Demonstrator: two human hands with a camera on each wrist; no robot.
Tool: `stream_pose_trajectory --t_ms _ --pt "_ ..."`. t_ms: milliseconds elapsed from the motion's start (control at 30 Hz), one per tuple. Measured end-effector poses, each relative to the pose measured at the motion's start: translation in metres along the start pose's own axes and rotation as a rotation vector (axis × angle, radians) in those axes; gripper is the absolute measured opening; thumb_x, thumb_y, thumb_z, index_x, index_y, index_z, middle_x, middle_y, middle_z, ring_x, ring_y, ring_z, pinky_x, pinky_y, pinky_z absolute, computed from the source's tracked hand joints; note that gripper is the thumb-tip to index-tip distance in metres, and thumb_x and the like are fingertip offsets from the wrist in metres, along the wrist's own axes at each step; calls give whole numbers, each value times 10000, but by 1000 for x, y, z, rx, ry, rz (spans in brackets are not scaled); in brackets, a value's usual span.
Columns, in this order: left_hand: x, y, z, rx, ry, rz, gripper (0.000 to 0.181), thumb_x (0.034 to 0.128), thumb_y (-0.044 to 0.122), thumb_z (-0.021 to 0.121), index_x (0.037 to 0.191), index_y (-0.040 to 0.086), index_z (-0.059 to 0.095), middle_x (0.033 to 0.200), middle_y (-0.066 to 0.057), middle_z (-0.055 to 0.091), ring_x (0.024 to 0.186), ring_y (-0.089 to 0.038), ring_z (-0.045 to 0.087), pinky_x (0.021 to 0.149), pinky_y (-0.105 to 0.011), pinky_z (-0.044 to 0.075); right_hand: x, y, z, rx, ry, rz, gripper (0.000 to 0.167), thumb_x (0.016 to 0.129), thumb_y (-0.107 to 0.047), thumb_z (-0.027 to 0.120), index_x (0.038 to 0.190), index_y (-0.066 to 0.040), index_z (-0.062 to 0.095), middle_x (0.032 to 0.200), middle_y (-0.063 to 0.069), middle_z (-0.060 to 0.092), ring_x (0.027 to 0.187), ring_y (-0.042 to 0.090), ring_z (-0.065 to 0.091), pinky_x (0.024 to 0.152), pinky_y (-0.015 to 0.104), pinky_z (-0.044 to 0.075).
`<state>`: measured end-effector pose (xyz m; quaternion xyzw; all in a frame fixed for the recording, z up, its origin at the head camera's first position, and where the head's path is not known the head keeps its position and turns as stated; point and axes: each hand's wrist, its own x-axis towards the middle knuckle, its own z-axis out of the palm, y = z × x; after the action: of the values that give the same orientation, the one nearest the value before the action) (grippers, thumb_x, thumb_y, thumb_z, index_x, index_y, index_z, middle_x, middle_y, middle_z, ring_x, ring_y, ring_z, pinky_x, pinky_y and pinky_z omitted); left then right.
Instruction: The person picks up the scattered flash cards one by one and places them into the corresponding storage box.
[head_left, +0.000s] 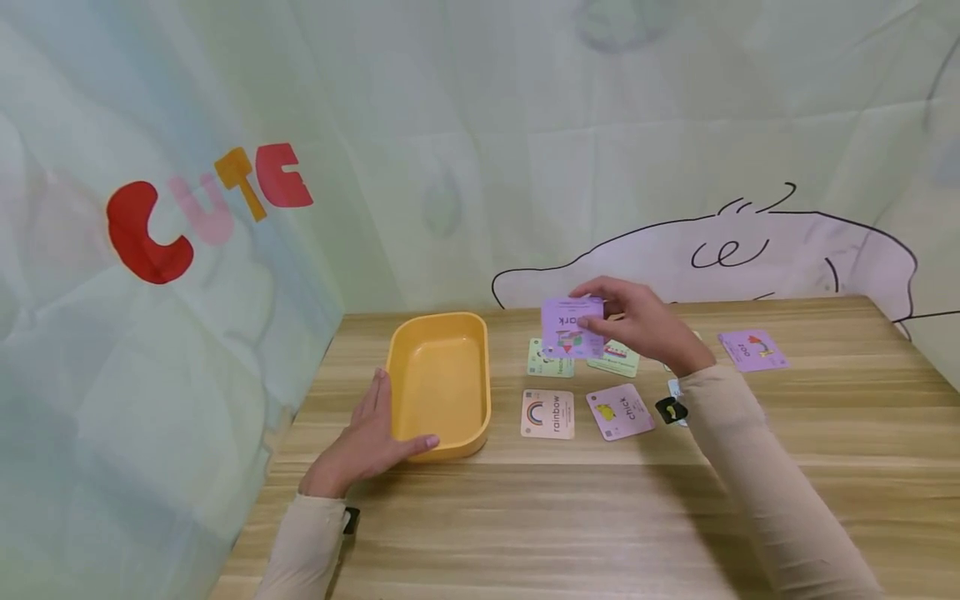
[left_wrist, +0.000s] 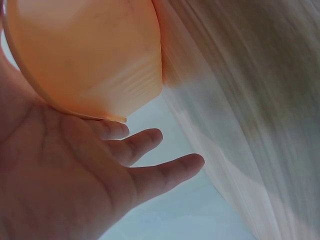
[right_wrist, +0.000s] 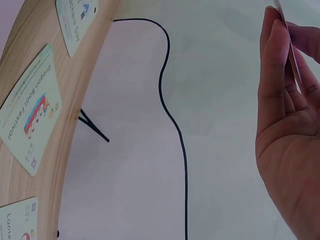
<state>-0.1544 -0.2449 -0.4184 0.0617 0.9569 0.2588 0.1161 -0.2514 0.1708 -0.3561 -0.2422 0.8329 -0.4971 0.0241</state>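
Observation:
In the head view my right hand (head_left: 637, 321) pinches a purple picture card (head_left: 566, 337) above the back of the table. Its printed word is partly covered by the thumb. The right wrist view shows this card (right_wrist: 289, 45) edge-on between the fingers and thumb of the right hand (right_wrist: 287, 135). My left hand (head_left: 367, 442) lies against the left side of a yellow tray (head_left: 483, 400), fingers extended and thumb over its near rim. From the left wrist view, the left hand's (left_wrist: 70, 170) palm touches the tray wall (left_wrist: 95, 55).
Under the held card lie a green card (head_left: 542, 358) and a Dragon Boat Festival card (right_wrist: 35, 107). Nearer are a rainbow card (head_left: 547, 414) and a chick card (head_left: 621, 412). A purple zoo card (head_left: 753, 350) lies at right. A printed curtain (head_left: 420, 167) hangs behind the wooden table (head_left: 525, 533).

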Motion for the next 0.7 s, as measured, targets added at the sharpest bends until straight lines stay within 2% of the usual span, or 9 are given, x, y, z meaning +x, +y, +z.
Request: stream_pose_trajectory --t_ms 300,700 --pt "1 -1 1 0 1 5 1358 813 729 673 1577 -18 -166 1664 -226 -167 1524 -486 -34 1192 -665 142 11 -9 15 47 -52 -28 339 951 -130 717 1281 -146 645 1163 109 702 978 258 708 742 330 608" --pt "2 -3 2 6 25 22 1347 813 716 683 1584 -16 -143 1667 -234 -142 1527 -479 -23 1194 -665 138 25 -21 45 75 -87 -51 317 939 -124 729 1243 -194 670 1180 62 679 947 250 703 740 361 612"
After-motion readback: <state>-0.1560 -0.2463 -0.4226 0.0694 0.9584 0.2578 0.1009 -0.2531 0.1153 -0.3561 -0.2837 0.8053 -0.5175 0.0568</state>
